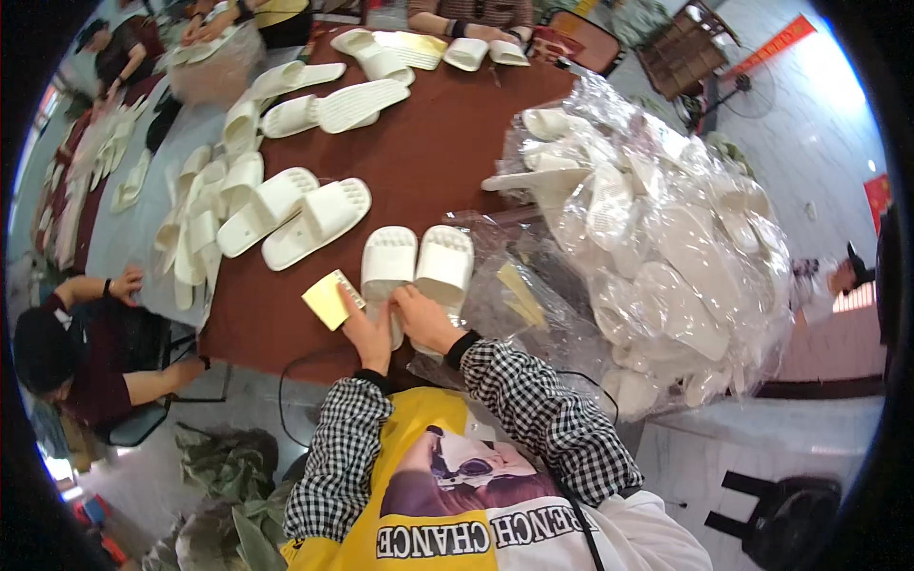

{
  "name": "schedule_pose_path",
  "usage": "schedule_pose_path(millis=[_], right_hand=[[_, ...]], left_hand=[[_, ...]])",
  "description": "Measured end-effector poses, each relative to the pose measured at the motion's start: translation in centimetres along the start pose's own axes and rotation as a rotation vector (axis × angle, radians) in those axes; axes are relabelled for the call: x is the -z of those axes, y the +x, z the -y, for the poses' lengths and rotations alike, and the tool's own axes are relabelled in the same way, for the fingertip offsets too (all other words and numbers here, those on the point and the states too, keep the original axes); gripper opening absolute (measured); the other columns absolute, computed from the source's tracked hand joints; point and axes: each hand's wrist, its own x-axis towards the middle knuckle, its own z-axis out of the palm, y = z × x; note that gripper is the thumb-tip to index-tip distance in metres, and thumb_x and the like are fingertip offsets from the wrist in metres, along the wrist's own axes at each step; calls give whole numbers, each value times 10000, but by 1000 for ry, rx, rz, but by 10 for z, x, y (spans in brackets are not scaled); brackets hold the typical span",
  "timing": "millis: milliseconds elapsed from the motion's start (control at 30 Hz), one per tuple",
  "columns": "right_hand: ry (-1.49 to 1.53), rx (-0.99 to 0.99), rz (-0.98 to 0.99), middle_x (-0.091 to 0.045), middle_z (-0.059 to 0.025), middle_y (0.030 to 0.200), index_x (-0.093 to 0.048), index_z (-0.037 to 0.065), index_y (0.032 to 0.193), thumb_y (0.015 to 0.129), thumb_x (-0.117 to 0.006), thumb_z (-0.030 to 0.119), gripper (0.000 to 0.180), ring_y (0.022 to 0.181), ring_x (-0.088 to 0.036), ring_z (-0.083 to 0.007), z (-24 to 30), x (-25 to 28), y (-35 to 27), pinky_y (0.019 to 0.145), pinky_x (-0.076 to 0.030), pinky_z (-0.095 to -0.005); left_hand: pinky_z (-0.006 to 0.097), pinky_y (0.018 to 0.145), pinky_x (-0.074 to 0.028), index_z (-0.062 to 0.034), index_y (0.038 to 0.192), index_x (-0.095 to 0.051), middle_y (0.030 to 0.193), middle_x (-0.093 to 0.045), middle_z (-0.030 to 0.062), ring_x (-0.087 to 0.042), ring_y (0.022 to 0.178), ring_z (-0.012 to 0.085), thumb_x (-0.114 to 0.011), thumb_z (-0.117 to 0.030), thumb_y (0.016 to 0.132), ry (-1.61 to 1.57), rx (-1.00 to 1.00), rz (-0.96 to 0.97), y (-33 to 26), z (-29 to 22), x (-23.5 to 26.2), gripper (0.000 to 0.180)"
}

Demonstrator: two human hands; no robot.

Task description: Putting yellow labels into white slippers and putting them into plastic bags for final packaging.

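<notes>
A pair of white slide slippers lies on the brown tabletop right in front of me, a left slipper point(388, 255) and a right slipper point(447, 255), toes pointing away. My left hand point(369, 333) is closed on a small yellow pad of paper point(325, 301) with a printed strip along one edge. Close beside it, my right hand point(427, 319) is closed over the heel end of the slippers, fingertips meeting near my left hand. Whatever those fingertips pinch is too small or hidden to make out. Checked sleeves cover both forearms.
A large heap of white slippers in clear plastic point(666, 247) fills the table's right side. Yellow paper strips point(521, 295) lie by loose plastic film. Another slipper pair point(295, 217) and more slippers point(195, 228) lie left. Across the table, a person's hands point(486, 34) touch slippers.
</notes>
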Motion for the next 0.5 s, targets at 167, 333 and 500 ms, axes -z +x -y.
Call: schedule_pose_path(millis=[167,333,500], right_hand=[[47,78,80,-572,-195,1051,-557,48,1118,912,-504,110,222,954,-574,-417,1,41,-15,806,-475,-476],[-79,-3,-171,-589,-184,1056,-568,25,1165,856,-584,87,315,1000,-566,-371,-15,139,-51,850,-473,-429],[-489,-226,-235,-572,-155,1094,-520,45,1221,825,-632,131,421,1064,-552,-344,-76,169,-108,899,-457,-452]], left_hand=[[477,1066,-301,2,1501,-203,1410,-402,319,-391,1291,467,-780,-220,735,91,-40,6,1,-4,1,985],[481,1085,-257,-18,1514,-170,1454,-364,292,-338,1339,444,-778,-220,740,217,-16,16,1,-9,-2,1005],[488,1072,-279,-12,1513,-165,1423,-392,315,-362,1321,460,-784,-195,741,196,-12,45,1,-5,-3,1007]])
